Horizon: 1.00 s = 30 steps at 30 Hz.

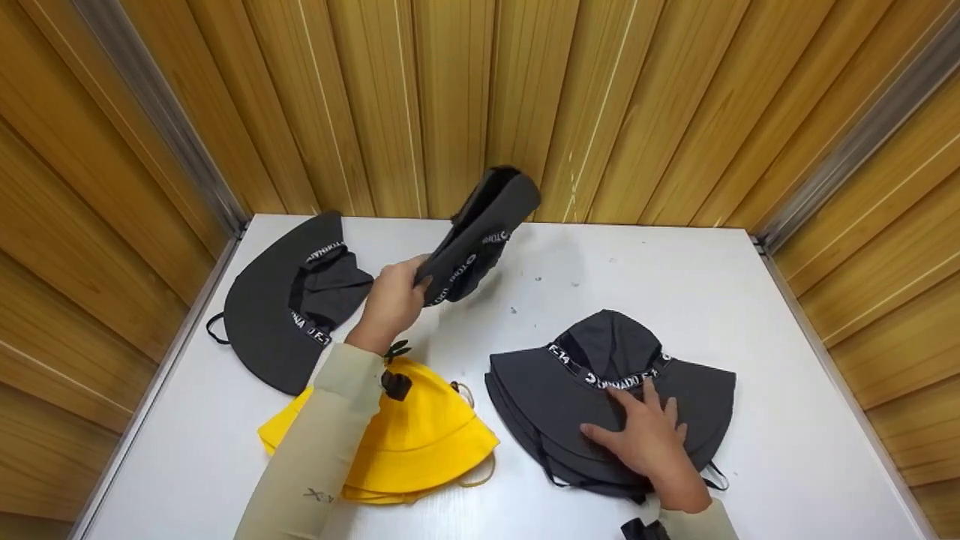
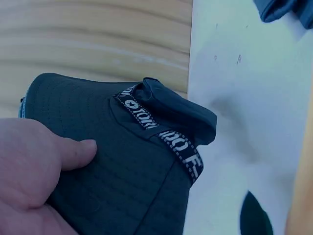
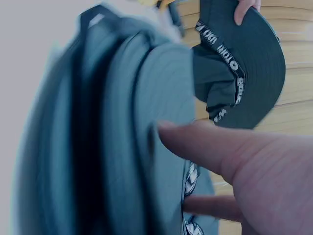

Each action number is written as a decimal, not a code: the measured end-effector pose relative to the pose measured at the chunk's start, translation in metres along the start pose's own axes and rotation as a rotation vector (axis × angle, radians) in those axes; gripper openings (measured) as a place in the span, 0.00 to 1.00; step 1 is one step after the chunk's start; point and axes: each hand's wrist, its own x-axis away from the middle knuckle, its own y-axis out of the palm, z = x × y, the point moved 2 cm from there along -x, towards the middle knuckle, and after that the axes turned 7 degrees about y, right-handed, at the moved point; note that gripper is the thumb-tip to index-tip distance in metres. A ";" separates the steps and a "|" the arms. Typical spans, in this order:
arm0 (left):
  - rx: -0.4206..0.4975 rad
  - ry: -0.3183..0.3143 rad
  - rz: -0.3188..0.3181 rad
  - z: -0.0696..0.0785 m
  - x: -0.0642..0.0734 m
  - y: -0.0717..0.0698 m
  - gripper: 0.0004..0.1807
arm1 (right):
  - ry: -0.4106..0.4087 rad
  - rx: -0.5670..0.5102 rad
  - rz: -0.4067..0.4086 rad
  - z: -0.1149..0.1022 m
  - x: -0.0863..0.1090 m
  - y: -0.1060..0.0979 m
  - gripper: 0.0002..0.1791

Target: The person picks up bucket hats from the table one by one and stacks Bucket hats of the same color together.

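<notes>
My left hand [image 1: 391, 301] grips the brim of a dark grey bucket hat [image 1: 491, 225] raised over the back of the table. Its thumb lies flat on the stitched brim in the left wrist view, and a lettered band [image 2: 168, 134] circles the crown. At the right, my right hand [image 1: 646, 435] rests with spread fingers on the top brim of several stacked dark hats [image 1: 532, 382]. The right wrist view shows the layered brims [image 3: 122, 122] edge-on, blurred, with the thumb [image 3: 195, 144] against the uppermost one.
Another dark hat [image 1: 259, 315] lies at the back left with a cord loop at its edge. Yellow hats [image 1: 427, 442] with a leaf-like top sit at the front, partly under my left forearm. Wood-patterned panels [image 1: 450, 97] wall in the white table [image 1: 780, 390].
</notes>
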 end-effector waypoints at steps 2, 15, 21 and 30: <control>-0.078 0.077 0.029 0.019 0.010 0.000 0.22 | -0.019 -0.149 0.019 -0.009 0.008 -0.004 0.52; -0.595 0.781 0.201 0.094 0.086 0.026 0.30 | -0.318 -1.902 -0.787 -0.063 0.045 -0.036 0.41; -0.676 0.952 0.250 0.092 0.098 0.040 0.28 | -0.055 -2.035 -0.610 -0.065 0.036 -0.034 0.31; -0.425 0.569 0.318 0.079 0.100 0.058 0.34 | -0.098 -2.085 -0.439 -0.060 0.032 -0.020 0.26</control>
